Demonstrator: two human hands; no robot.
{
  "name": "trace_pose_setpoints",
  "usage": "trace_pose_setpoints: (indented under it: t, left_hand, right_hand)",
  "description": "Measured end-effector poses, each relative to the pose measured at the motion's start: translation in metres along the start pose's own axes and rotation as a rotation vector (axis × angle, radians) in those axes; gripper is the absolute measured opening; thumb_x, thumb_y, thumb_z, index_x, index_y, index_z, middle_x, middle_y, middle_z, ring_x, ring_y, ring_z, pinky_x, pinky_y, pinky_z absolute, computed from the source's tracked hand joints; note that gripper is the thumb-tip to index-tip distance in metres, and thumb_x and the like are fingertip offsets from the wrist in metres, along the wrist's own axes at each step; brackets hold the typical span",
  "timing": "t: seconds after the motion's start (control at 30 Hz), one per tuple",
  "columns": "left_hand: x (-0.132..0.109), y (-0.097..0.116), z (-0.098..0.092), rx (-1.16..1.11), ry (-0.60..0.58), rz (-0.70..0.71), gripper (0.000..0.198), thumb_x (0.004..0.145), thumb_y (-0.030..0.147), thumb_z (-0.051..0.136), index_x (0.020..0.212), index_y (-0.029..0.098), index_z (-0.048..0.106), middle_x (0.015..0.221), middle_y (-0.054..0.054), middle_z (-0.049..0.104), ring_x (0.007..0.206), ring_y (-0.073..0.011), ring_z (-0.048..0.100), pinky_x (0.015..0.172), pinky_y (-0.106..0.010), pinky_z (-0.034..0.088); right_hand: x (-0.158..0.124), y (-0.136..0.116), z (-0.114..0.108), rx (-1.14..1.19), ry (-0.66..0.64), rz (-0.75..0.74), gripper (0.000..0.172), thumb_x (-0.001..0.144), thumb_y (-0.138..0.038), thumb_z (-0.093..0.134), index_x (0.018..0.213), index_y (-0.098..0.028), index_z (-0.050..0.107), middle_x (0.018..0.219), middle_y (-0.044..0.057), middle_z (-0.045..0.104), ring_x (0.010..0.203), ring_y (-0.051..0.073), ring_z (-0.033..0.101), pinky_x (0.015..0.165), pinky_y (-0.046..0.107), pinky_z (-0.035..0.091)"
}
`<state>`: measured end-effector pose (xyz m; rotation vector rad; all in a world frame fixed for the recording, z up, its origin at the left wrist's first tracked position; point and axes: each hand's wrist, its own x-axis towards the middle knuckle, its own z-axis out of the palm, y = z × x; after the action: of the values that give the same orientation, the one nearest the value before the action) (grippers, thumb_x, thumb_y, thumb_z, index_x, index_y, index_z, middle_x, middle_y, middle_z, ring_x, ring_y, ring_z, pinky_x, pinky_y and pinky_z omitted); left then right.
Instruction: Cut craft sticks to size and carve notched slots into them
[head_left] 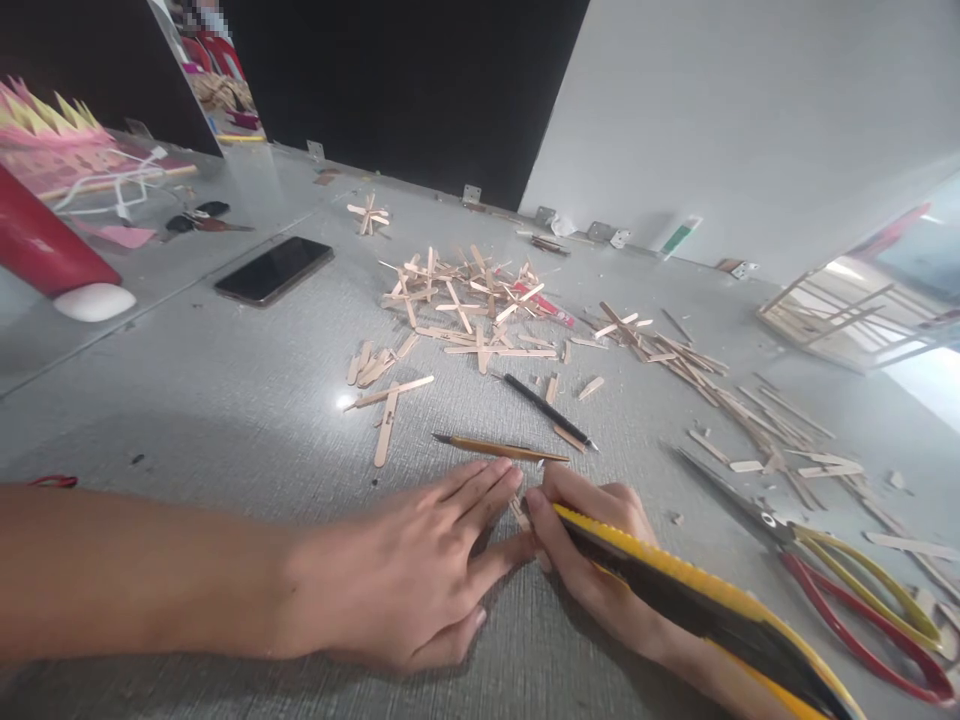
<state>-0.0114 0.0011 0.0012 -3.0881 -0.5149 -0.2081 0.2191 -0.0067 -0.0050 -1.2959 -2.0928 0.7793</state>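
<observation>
Bare fingers of a flattened left hand (427,575) press a thin wooden stick (519,512) against a gray, finely ribbed tabletop (247,420), while the right hand (600,497) grips a long yellow-and-black cutter (690,590) directly beside it. Beyond lie two slender pointed tools, one golden brown (502,447), one black (547,410); one glossy rectangular phone (275,270); one pair of metal scissors (784,535) with two looped handles; and a tangled heap of flat, round-ended sticks (472,285), too many to count.
</observation>
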Motion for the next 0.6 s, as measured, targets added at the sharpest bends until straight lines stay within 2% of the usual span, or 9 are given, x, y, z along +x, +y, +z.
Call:
trace_pose_setpoints:
  t: [0.3, 0.6]
  left_hand:
    - [-0.0011, -0.0009, 0.0038, -0.007, -0.006, -0.002, 0.066, 0.106, 0.039, 0.042, 0.158, 0.0, 0.033, 0.159, -0.031, 0.039, 0.152, -0.0418, 0.031, 0.126, -0.048, 0.026]
    - [-0.0016, -0.0005, 0.0013, -0.002, -0.014, 0.007, 0.065, 0.106, 0.04, 0.042, 0.157, 0.0, 0.035, 0.156, -0.034, 0.041, 0.151, -0.0427, 0.033, 0.125, -0.048, 0.027]
  right_hand:
    - [0.0027, -0.0035, -0.001, 0.109, 0.031, 0.087, 0.038, 0.104, -0.039, 0.053, 0.069, -0.025, 0.045, 0.05, -0.007, 0.049, 0.043, 0.01, 0.046, 0.046, 0.026, 0.037]
    - [0.003, -0.0025, 0.0002, 0.097, 0.023, 0.116, 0.035, 0.104, -0.039, 0.052, 0.072, -0.025, 0.047, 0.05, -0.007, 0.05, 0.044, 0.01, 0.045, 0.046, 0.025, 0.037]
